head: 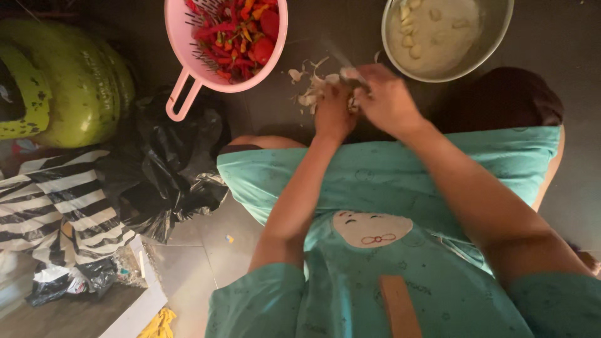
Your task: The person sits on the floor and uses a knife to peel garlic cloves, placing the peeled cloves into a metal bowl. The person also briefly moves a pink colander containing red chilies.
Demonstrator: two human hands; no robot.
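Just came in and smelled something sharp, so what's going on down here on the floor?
A person in a teal outfit is crouched over the dark floor, peeling garlic. The left hand holds a clove, while the right hand works a small knife against it. Loose garlic skins lie on the floor just in front of the hands. Peeled cloves sit in the metal bowl ahead on the right. A pink colander of red chillies stands to the left, untouched.
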